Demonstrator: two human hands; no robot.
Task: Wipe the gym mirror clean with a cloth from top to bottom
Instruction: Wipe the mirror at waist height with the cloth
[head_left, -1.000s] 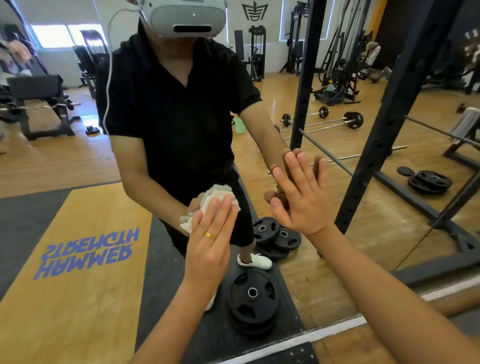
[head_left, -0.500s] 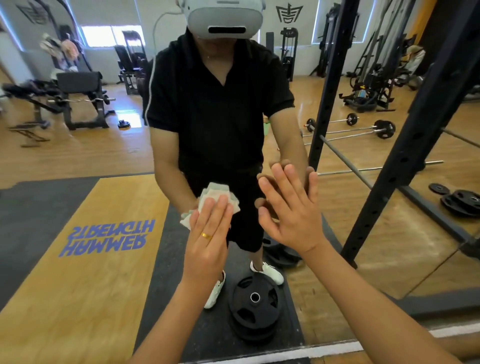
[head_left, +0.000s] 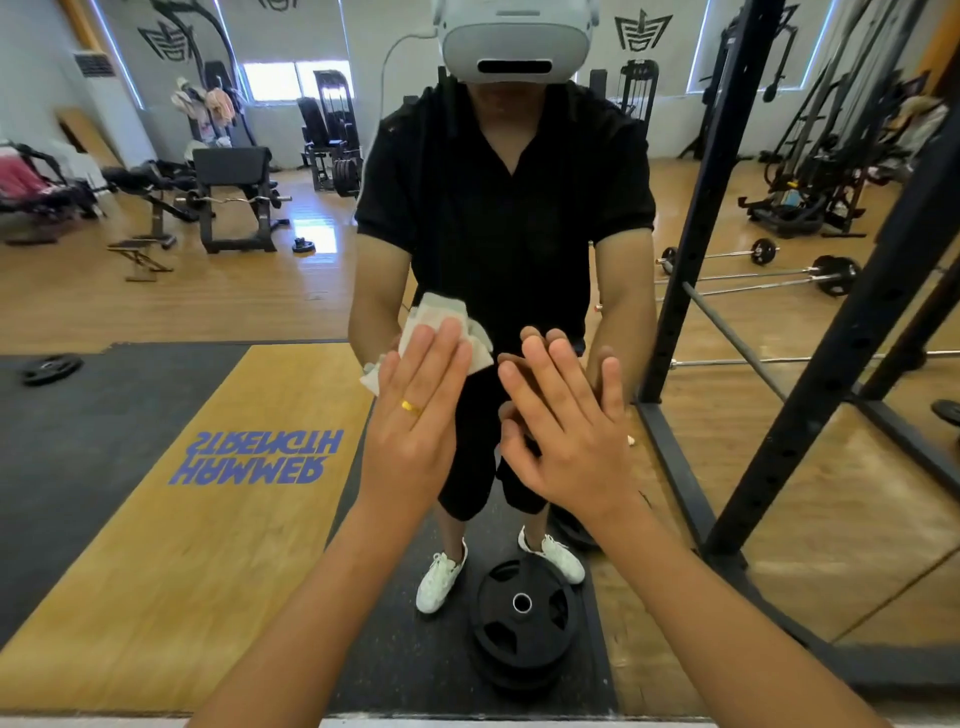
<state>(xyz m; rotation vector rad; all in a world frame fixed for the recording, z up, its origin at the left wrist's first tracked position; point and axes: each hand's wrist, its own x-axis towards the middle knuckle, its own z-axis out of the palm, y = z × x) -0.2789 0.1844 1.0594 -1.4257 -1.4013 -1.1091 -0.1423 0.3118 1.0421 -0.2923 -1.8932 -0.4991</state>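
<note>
Gym mirror (head_left: 208, 312): flat left hand (head_left: 415, 415) pushed the cloth (head_left: 441, 317) toward 12 o'clock; right hand (head_left: 566, 431) rests flat; lower glass probably still waits.

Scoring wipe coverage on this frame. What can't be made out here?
Head view: cloth mostly hidden under flat fingers of the left hand; only its top and side edges show.
Head view: mirror top and sides cut off by the frame edges, so its extent is unknown.
Head view: wiped versus dirty areas not distinguishable; no streaks are visible.
Head view: right hand shows only its back; palm contact with the mirror is hidden.
</note>
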